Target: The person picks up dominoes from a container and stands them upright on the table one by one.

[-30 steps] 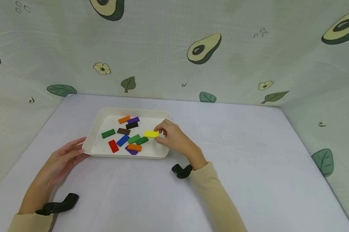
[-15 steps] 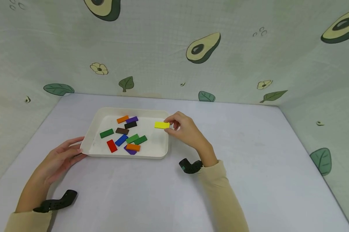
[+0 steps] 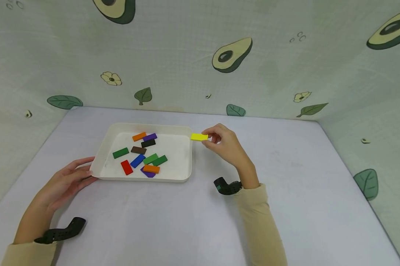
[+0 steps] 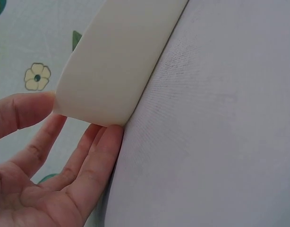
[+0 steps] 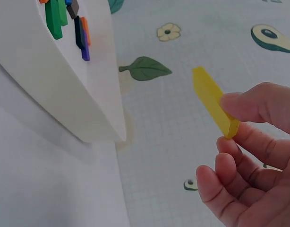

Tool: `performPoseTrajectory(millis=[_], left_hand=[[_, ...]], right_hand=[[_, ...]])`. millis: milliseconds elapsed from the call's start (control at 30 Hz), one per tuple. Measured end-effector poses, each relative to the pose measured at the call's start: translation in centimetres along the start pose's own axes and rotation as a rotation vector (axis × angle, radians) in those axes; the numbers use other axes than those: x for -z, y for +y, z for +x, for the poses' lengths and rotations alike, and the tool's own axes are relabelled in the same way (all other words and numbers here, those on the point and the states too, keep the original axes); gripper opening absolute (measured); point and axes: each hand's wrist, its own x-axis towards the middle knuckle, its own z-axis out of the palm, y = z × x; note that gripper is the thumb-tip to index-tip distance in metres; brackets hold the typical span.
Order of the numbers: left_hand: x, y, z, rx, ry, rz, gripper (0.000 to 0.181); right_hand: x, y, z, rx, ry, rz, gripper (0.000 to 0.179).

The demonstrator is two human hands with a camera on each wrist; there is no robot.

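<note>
My right hand (image 3: 226,143) pinches a yellow block (image 3: 199,137) by one end, between thumb and fingers, just beyond the right rim of a white tray (image 3: 183,177). In the right wrist view the yellow block (image 5: 212,101) slants up from the thumb and index finger, apart from the tray wall (image 5: 69,104). My left hand (image 3: 67,183) touches the tray's near left corner. Seen from the left wrist, the thumb (image 4: 27,111) meets the rim and the fairly straight fingers (image 4: 95,165) rest against the lower corner of the tray (image 4: 107,66).
Several flat blocks lie in the tray, among them a red block (image 3: 127,167), a blue block (image 3: 138,161) and a brown block (image 3: 138,150). An orange block (image 3: 151,169) rests across a purple one (image 3: 148,175). The white tabletop (image 3: 286,166) meets a patterned cloth (image 3: 180,55) behind.
My right hand has carried the yellow block rightward and away from me, from over the tray to past its right rim. The left hand stays at the tray's corner.
</note>
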Motion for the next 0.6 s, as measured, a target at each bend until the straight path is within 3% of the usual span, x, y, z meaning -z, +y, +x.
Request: performPoseTrajectory(millis=[600], left_hand=[[0.2,-0.2,-0.1,0.01,0.014,0.041,0.039]], right_hand=[[0.7,2.2,0.1,-0.159,0.039,-0.006,0.027]])
